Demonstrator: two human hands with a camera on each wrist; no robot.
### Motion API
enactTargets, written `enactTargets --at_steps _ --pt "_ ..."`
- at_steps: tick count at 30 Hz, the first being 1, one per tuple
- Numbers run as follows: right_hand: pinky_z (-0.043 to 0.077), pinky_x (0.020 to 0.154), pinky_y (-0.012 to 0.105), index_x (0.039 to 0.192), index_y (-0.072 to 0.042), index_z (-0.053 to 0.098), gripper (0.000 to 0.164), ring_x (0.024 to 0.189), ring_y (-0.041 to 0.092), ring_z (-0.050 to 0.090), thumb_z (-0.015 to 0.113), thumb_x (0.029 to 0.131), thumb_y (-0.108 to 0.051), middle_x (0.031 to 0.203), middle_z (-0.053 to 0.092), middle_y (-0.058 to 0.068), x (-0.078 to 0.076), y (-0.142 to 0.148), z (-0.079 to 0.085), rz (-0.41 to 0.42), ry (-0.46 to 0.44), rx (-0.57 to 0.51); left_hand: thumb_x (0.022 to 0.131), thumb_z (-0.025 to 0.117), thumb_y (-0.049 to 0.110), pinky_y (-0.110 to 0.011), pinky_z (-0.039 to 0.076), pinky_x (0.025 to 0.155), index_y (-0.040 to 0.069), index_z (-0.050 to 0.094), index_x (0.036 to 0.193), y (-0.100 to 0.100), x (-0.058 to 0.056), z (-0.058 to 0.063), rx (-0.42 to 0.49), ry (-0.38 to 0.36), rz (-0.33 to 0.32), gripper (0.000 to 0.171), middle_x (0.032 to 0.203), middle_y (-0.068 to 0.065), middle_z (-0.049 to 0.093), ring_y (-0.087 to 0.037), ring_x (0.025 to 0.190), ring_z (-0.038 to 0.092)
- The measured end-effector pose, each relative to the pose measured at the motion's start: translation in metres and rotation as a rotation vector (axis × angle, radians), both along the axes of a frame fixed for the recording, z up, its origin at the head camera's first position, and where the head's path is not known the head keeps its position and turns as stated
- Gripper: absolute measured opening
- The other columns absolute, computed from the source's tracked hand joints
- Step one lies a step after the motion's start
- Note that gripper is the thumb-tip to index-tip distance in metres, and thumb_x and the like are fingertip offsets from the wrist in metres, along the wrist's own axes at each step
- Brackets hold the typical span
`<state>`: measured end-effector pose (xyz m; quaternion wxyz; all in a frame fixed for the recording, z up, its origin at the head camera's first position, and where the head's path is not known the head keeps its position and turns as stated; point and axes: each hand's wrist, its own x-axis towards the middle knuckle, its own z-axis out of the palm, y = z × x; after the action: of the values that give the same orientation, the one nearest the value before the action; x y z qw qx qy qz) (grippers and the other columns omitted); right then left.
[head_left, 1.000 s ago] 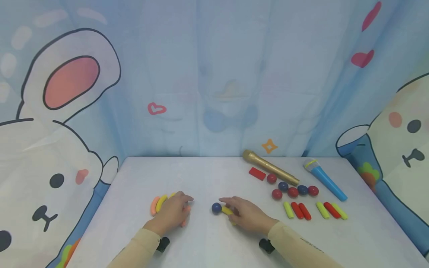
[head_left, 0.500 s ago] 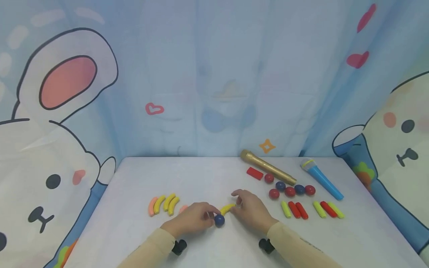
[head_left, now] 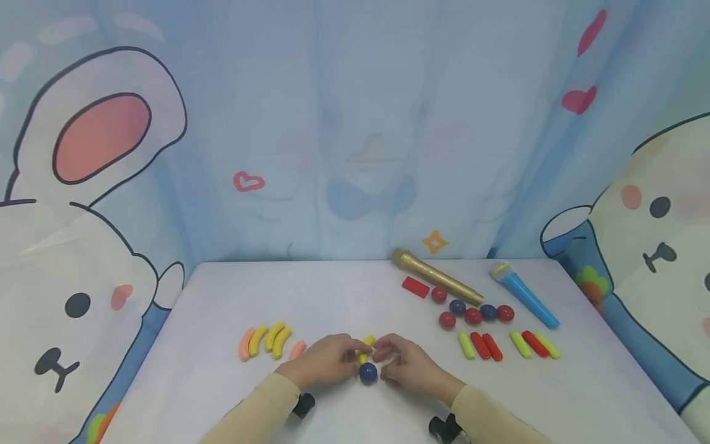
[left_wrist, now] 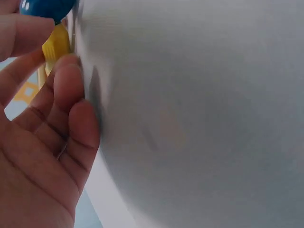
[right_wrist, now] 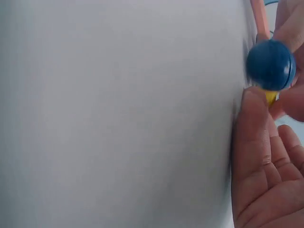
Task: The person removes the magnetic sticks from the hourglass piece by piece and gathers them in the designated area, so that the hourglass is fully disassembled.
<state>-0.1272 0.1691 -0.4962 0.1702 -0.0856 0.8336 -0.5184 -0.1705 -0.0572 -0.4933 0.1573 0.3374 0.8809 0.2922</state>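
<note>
In the head view my left hand (head_left: 327, 359) pinches a short curved yellow rod (head_left: 363, 358) between forefinger and thumb. At the rod's near end is a glossy blue ball (head_left: 368, 373). A bit of yellow (head_left: 369, 340) also shows beyond the left fingertip; whether it is the same rod is hidden. My right hand (head_left: 413, 370) is close on the right, fingers loosely bent, fingertips near rod and ball. In the left wrist view the ball (left_wrist: 45, 8) joins the yellow rod (left_wrist: 57, 42). In the right wrist view the ball (right_wrist: 271, 65) lies between fingertips.
Left on the white table (head_left: 183, 401) lie curved yellow rods (head_left: 274, 338) and pink ones (head_left: 246, 344). Right are straight green and red rods (head_left: 481, 346), red and blue balls (head_left: 473, 316), a red block (head_left: 416, 287), a gold microphone (head_left: 438, 275) and a blue microphone (head_left: 527, 296).
My left hand has moved right from the curved rods to the blue ball and yellow rod. The ball has come nearer, and the rod now points away from me. Both hands are closer together.
</note>
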Motion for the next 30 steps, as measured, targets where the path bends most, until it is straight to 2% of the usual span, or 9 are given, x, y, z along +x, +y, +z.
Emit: enactTargets --at_steps 7,14,19,25,30 --pt "0.056 0.06 0.033 0.123 -0.007 0.057 0.045 0.065 0.02 0.064 0.077 0.082 -0.007 0.11 0.064 0.003 0.008 -0.011 0.001 0.021 -0.04 0.001 0.088 0.073 0.02 -0.024 0.047 0.076 0.025 0.072 0.115 -0.007 0.002 0.002 -0.024 0.047 0.02 0.028 0.089 0.014 0.055 -0.003 0.08 0.052" --pt "0.053 0.054 0.03 0.124 -0.012 0.062 0.047 0.06 0.019 0.063 0.082 0.083 -0.022 0.109 0.06 0.003 0.01 -0.018 -0.001 0.044 -0.024 0.048 0.088 0.073 0.025 -0.023 0.046 0.071 0.027 0.07 0.123 -0.012 0.002 -0.002 -0.007 0.045 0.019 0.035 0.089 0.013 0.055 -0.004 0.079 0.051" --pt "0.052 0.054 0.029 0.123 -0.01 0.064 0.043 0.06 0.018 0.063 0.081 0.084 -0.02 0.099 0.061 0.001 0.009 -0.021 -0.004 0.028 -0.037 0.046 0.089 0.073 0.031 -0.022 0.045 0.068 0.029 0.071 0.12 -0.012 0.002 -0.001 -0.051 0.037 0.023 0.031 0.09 0.013 0.053 -0.005 0.076 0.05" --pt "0.052 0.059 0.028 0.121 -0.007 0.063 0.04 0.066 0.019 0.065 0.079 0.086 -0.019 0.085 0.067 0.002 0.008 -0.019 -0.005 0.052 -0.066 -0.02 0.088 0.076 0.033 -0.02 0.045 0.068 0.028 0.073 0.117 -0.013 0.002 -0.002 -0.043 0.063 0.026 0.029 0.093 0.011 0.049 -0.004 0.076 0.049" --pt "0.053 0.063 0.028 0.119 -0.007 0.063 0.037 0.069 0.019 0.065 0.078 0.087 -0.018 0.091 0.066 0.002 0.006 -0.017 -0.006 0.078 -0.088 -0.052 0.086 0.078 0.035 -0.02 0.044 0.065 0.027 0.074 0.115 -0.013 0.003 -0.002 -0.011 0.041 0.045 0.03 0.097 0.008 0.048 -0.005 0.075 0.047"
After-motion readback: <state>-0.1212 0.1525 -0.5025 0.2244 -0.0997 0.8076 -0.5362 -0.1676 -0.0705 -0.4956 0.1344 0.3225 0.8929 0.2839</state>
